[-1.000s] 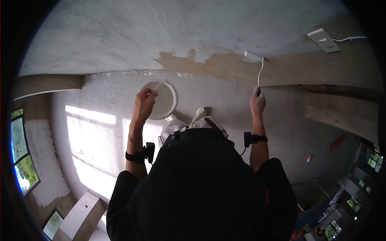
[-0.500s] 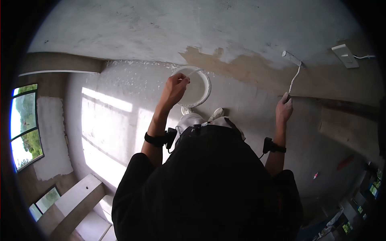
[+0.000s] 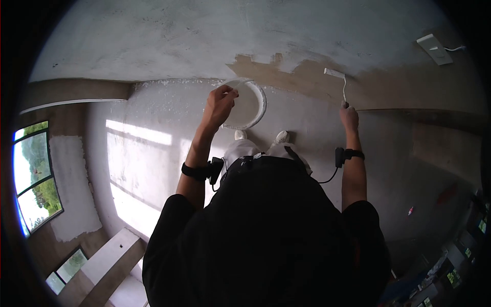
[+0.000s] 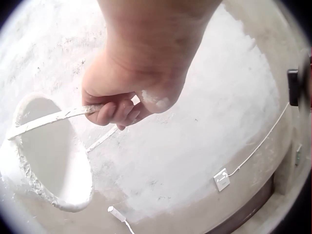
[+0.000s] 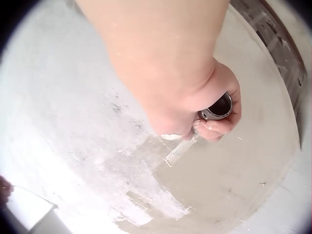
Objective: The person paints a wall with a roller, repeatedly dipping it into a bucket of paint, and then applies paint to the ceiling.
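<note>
My left hand (image 3: 220, 105) grips the pale curved handle (image 4: 53, 119) of a white bucket (image 3: 263, 105), its rim crusted with dried paint. Pale liquid shows inside the bucket in the head view. With my right hand (image 3: 349, 116) I hold a paint roller by its dark handle (image 5: 219, 108), whose hollow end faces the right wrist camera. The roller's white sleeve (image 3: 334, 73) lies over the lower wall, near the border between whitish coating and a bare brown strip (image 3: 261, 69). My fingers hide part of the roller's handle in the right wrist view.
A white switch plate (image 3: 434, 49) with a cable is on the wall to the right. Paint splashes dot the floor along the wall's foot. Windows (image 3: 38, 174) stand at the left, and sunlight falls on the floor (image 3: 138, 169). My shoes (image 3: 282, 136) are just behind the bucket.
The roller in my right hand went right toward the switch plate, then came back left along the wall. My left hand keeps its grip on the bucket handle. The head view has shifted.
</note>
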`<state>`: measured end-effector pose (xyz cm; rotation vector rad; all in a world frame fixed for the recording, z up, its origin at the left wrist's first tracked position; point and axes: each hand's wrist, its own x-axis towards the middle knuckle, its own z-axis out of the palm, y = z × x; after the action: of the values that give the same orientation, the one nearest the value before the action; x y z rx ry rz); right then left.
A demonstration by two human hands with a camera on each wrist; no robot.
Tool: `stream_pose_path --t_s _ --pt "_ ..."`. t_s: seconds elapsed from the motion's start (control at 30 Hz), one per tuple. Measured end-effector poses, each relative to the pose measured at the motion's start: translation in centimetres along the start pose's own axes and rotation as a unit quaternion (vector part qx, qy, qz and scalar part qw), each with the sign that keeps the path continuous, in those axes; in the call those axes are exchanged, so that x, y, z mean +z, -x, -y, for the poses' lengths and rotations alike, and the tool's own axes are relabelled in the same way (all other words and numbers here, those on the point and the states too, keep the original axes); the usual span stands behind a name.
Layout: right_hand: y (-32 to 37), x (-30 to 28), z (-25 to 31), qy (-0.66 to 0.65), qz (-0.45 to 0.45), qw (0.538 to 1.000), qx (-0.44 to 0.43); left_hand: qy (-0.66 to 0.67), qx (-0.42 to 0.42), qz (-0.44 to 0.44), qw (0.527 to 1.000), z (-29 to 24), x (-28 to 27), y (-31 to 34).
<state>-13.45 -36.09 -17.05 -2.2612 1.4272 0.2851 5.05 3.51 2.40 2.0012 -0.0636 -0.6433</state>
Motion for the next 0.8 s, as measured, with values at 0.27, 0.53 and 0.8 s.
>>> stream_pose_path --t_s 0.27,0.53,0.8 --pt "19.2 -6.7 1.6 -0.017 0.056 0.981 -0.185 0.029 -0.039 0.106 0.993 1.5 -0.6 -1.6" --pt "29.3 -7.7 6.2 0.052 0.085 0.963 -0.25 0.025 0.023 0.249 0.968 1.2 -0.7 -1.5" --pt "30.6 -2.7 14.0 0.136 0.056 0.954 -0.263 -0.003 0.061 0.316 0.947 0.4 -2.0 -1.0"
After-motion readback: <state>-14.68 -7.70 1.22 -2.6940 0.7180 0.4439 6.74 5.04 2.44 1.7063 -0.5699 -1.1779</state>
